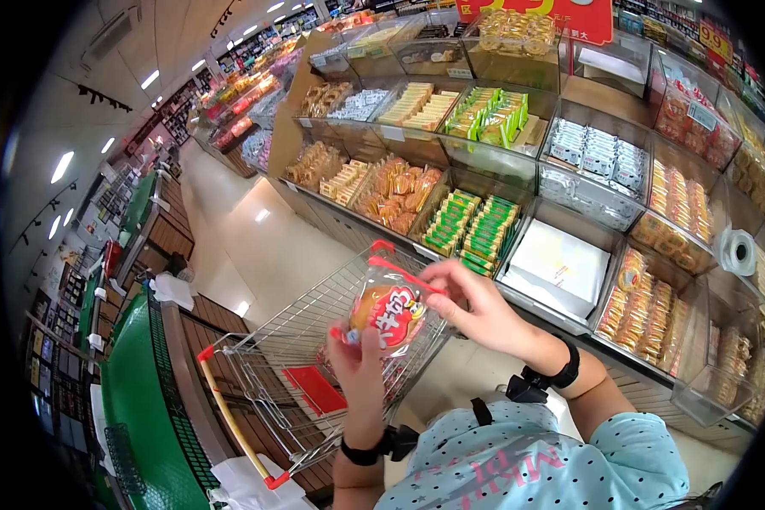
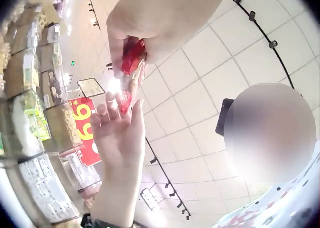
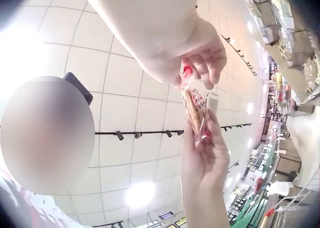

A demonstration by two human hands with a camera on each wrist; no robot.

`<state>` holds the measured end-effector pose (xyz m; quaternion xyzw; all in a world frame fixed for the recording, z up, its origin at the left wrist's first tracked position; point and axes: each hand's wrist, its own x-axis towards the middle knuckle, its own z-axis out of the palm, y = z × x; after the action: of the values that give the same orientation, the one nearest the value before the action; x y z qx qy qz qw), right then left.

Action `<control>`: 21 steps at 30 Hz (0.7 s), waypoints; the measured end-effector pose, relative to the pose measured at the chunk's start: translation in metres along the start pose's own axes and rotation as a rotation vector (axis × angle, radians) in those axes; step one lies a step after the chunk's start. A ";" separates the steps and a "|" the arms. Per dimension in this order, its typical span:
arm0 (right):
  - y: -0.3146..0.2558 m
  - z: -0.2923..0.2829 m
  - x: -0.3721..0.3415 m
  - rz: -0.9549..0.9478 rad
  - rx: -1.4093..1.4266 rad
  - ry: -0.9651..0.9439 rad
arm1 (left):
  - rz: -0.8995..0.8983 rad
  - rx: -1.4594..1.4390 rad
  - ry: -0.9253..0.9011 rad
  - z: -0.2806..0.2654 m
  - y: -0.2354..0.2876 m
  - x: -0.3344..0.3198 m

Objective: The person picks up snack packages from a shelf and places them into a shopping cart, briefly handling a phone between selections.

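Observation:
A clear packet with red and white print and something round and brown inside [image 1: 388, 314] is held up between both hands over a wire cart [image 1: 272, 357]. The left hand [image 1: 359, 374] pinches its lower left edge between thumb and fingers. At the packet's red upper edge, the right hand [image 1: 484, 310] pinches with thumb and forefinger. The right wrist view shows the packet [image 3: 194, 105] edge-on, with the left hand [image 3: 205, 158] below it and the right hand [image 3: 200, 58] above. In the left wrist view the right hand's [image 2: 120, 133] other fingers are spread loosely.
Clear bins of wrapped snacks [image 1: 484, 225] rise in tiers ahead and to the right. A white box-like stack [image 1: 557, 263] lies in one bin, and a plastic-bag roll [image 1: 737, 252] hangs at the right. A green counter [image 1: 140, 382] stands at the left, beside an aisle [image 1: 229, 200].

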<state>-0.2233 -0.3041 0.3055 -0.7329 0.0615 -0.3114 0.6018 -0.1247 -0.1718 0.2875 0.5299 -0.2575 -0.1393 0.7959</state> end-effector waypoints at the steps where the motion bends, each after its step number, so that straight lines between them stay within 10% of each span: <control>1: -0.006 -0.007 -0.001 0.005 -0.171 -0.001 | -0.060 0.009 -0.057 0.003 -0.005 -0.005; 8: -0.009 -0.055 0.003 -0.330 -0.187 0.027 | -0.160 0.023 -0.208 0.052 -0.019 -0.028; 15: -0.001 -0.089 0.004 -0.322 -0.195 -0.037 | -0.136 -0.074 -0.230 0.083 -0.034 -0.029; 18: 0.012 -0.092 0.003 -0.085 0.309 -0.026 | -0.140 -0.041 -0.203 0.096 -0.031 -0.019; 21: 0.034 -0.093 0.003 -0.035 0.294 -0.144 | -0.132 -0.328 0.077 0.101 -0.045 -0.003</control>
<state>-0.2609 -0.3935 0.2832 -0.6583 -0.0407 -0.2742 0.6999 -0.1806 -0.2660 0.2767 0.4139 -0.1655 -0.2109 0.8700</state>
